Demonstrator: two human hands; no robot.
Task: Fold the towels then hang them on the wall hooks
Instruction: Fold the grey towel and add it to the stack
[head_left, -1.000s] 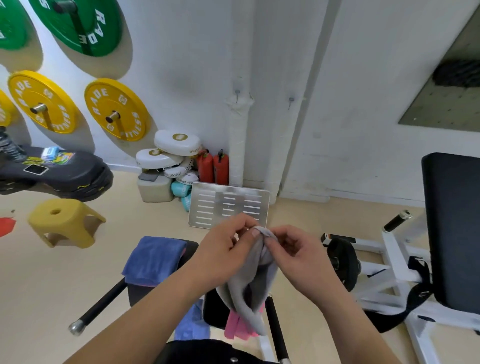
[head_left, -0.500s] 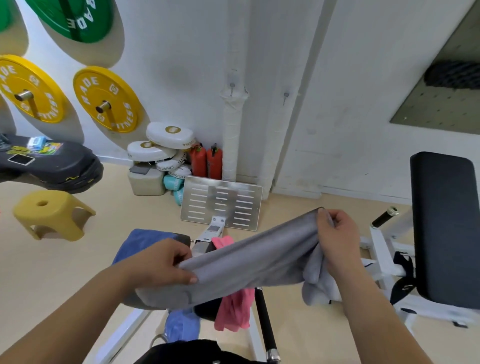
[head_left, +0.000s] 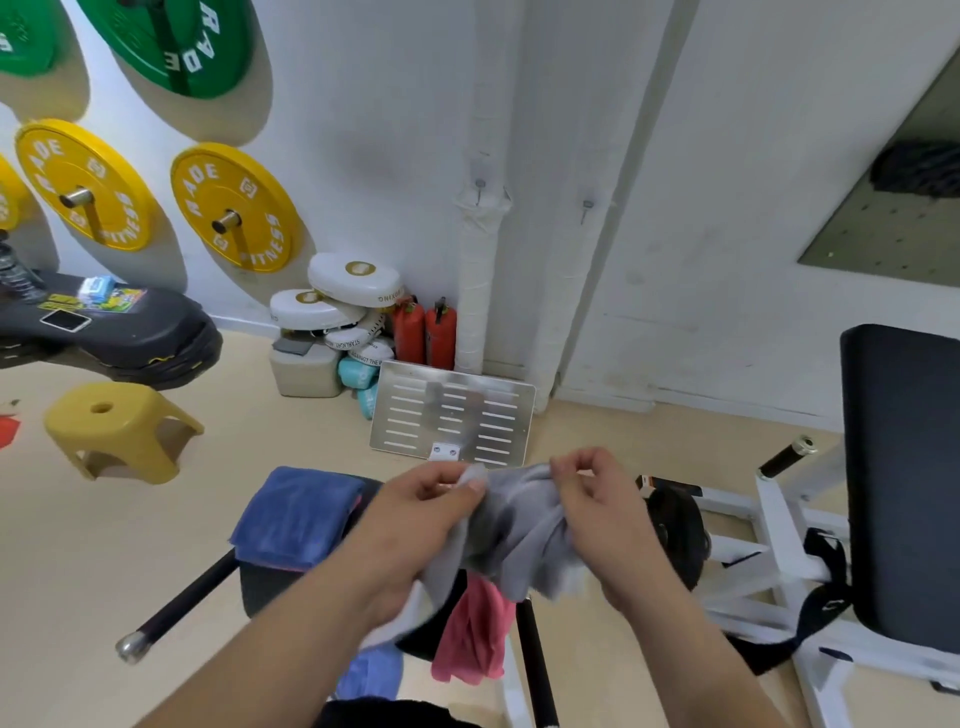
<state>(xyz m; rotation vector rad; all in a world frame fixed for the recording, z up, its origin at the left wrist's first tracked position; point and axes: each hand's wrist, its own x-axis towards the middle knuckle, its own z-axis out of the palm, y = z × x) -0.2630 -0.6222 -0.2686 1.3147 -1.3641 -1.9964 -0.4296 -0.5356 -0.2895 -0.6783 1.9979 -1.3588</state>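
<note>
In front of the white wall, over a black seat pad, a grey towel is held bunched between both grips. Its upper edge is pinched by the thumb and fingers of the left grip and by the curled fingers of the right grip, which are set close together. A folded blue towel is laid on the pad to the left, and a pink towel is hung below the grey one. Two hooks are fixed to the wall above. "RADE" and "FITNESS" are printed on the yellow plates, "RADE" on the green plate, and "BOXING", upside down, on a white pad.
</note>
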